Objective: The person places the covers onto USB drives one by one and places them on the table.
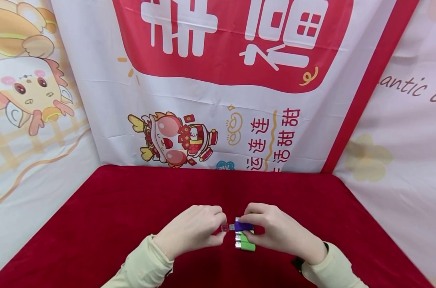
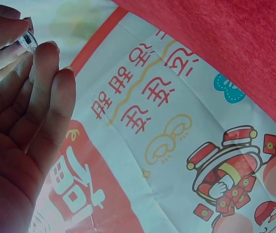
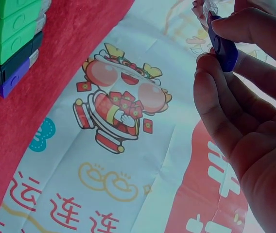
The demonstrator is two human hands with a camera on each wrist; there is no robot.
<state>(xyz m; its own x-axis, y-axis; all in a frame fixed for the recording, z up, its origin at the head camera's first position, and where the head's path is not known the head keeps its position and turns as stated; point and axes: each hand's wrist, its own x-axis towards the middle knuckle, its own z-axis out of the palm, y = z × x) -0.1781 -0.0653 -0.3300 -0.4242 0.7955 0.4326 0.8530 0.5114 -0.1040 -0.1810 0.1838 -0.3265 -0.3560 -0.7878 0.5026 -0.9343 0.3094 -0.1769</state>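
Observation:
My right hand (image 1: 275,228) pinches a purple USB stick (image 3: 225,51) between thumb and fingers, its metal plug (image 1: 232,227) pointing left. Facing it, my left hand (image 1: 194,228) pinches a small clear cap (image 1: 224,227) by its sides; the cap also shows at the fingertips in the left wrist view. Bare metal is visible between cap and purple body, and whether the plug's tip touches the cap I cannot tell. Below the right hand, several capped USB sticks lie in a row: green ones (image 3: 14,30), a black one (image 3: 21,60) and a purple one (image 3: 14,82).
A red cloth (image 1: 160,188) covers the table under both hands. Behind it hangs a white and red printed curtain (image 1: 218,96), with patterned cloth walls at the left (image 1: 30,160) and right (image 1: 401,160). A dark object (image 1: 297,264) sits by the right sleeve.

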